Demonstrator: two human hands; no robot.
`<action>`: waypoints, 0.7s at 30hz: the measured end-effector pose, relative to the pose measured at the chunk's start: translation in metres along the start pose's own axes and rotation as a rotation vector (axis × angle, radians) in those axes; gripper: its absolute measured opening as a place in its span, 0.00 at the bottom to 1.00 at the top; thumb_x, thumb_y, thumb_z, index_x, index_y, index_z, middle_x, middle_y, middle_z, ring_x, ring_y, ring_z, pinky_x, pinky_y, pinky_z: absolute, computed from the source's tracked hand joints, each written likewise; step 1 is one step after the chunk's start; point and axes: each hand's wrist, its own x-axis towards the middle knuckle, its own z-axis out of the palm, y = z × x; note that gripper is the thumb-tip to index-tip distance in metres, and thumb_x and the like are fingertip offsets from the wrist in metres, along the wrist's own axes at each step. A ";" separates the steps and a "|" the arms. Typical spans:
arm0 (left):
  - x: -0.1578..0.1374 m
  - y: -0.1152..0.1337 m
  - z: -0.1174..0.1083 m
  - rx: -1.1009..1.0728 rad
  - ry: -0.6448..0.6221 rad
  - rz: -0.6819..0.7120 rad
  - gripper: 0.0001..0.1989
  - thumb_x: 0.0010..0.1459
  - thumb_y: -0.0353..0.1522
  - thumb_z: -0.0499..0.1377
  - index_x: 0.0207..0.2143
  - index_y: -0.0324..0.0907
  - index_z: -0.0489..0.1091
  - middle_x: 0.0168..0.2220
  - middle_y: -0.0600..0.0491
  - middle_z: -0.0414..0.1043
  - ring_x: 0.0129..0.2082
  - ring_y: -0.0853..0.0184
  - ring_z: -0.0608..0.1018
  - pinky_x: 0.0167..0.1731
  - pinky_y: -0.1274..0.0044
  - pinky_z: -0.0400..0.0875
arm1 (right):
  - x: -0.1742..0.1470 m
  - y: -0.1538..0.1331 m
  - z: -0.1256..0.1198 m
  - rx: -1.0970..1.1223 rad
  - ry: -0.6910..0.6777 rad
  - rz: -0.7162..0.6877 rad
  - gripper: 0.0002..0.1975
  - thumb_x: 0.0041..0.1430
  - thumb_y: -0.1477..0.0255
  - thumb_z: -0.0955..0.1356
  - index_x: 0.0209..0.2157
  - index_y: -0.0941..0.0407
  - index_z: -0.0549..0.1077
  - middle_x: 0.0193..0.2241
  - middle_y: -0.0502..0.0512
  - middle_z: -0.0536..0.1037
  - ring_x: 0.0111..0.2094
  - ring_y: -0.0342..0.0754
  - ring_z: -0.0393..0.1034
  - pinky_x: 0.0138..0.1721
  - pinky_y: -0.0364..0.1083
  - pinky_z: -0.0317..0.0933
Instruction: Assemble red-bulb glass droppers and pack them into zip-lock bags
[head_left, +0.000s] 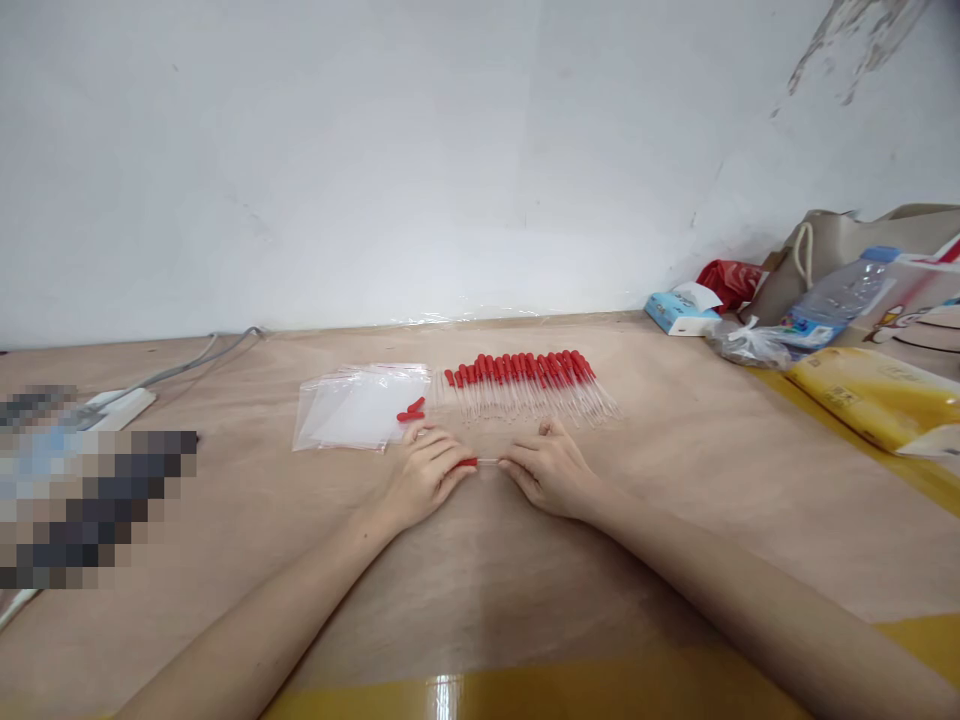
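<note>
as the left hand grips a bulb, bags lie flat.

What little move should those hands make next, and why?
Probably press the thin clear tube gently into the small red tapered cap. The right hand grips the tube and the left hand the cap, end to end, and the row of red-capped clear tubes beyond shows that pairing. How firmly they already fit isn't visible.
</note>
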 end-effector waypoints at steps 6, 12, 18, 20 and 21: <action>-0.005 -0.033 -0.007 0.275 0.224 -0.277 0.15 0.55 0.37 0.54 0.44 0.41 0.66 0.41 0.48 0.71 0.43 0.59 0.69 0.46 0.67 0.56 | 0.022 0.002 -0.013 0.109 -0.087 0.357 0.12 0.54 0.71 0.61 0.21 0.57 0.71 0.19 0.49 0.72 0.22 0.42 0.62 0.31 0.44 0.48; -0.014 -0.057 0.001 0.377 0.217 -0.484 0.10 0.55 0.33 0.53 0.38 0.43 0.71 0.40 0.49 0.70 0.41 0.58 0.69 0.41 0.67 0.60 | 0.075 0.020 0.008 0.170 0.088 0.763 0.13 0.51 0.66 0.62 0.18 0.56 0.69 0.20 0.50 0.73 0.26 0.45 0.65 0.37 0.46 0.51; -0.017 -0.062 0.006 0.363 0.163 -0.494 0.13 0.55 0.33 0.52 0.43 0.46 0.71 0.46 0.49 0.68 0.44 0.59 0.69 0.42 0.68 0.63 | 0.109 0.022 0.042 -0.030 0.061 0.816 0.13 0.50 0.67 0.61 0.19 0.56 0.70 0.21 0.53 0.74 0.26 0.47 0.66 0.42 0.53 0.46; -0.017 -0.063 0.007 0.361 0.156 -0.494 0.12 0.55 0.33 0.53 0.39 0.46 0.73 0.46 0.50 0.68 0.44 0.59 0.69 0.42 0.68 0.63 | 0.110 0.023 0.048 -0.078 0.044 0.807 0.12 0.50 0.66 0.61 0.21 0.57 0.71 0.21 0.54 0.74 0.26 0.47 0.67 0.43 0.54 0.44; -0.017 -0.063 0.007 0.356 0.155 -0.494 0.11 0.55 0.33 0.53 0.38 0.46 0.73 0.45 0.50 0.68 0.44 0.59 0.69 0.42 0.68 0.63 | 0.109 0.023 0.050 -0.093 0.035 0.802 0.12 0.50 0.66 0.60 0.22 0.57 0.71 0.22 0.54 0.74 0.26 0.48 0.67 0.43 0.54 0.44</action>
